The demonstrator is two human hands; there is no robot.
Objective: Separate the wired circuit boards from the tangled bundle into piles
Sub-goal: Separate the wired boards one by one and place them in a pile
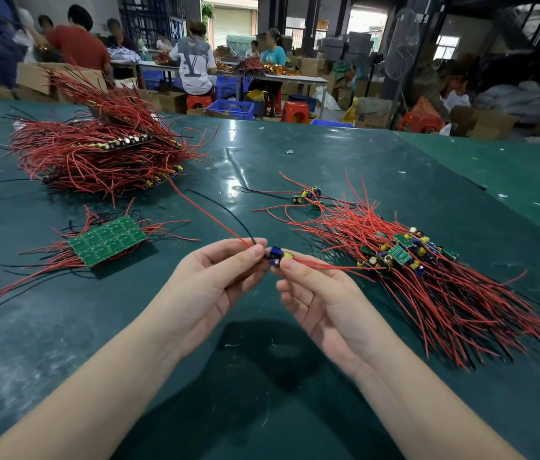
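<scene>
I pinched one small wired board (276, 255) between my left hand (218, 280) and right hand (315, 293), fingers clamped on it. Sorted boards (398, 254) lay piled right; the tangled bundle (96, 154) sat far left on the green table (262, 376).

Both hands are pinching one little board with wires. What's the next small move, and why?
Probably lay the small wired board onto the right-hand pile. The left hand and right hand hold it free of the bundle, and that pile holds similar single boards.

Bare table (262, 154) between wire piles (left (96, 154), right (427, 277))
</scene>
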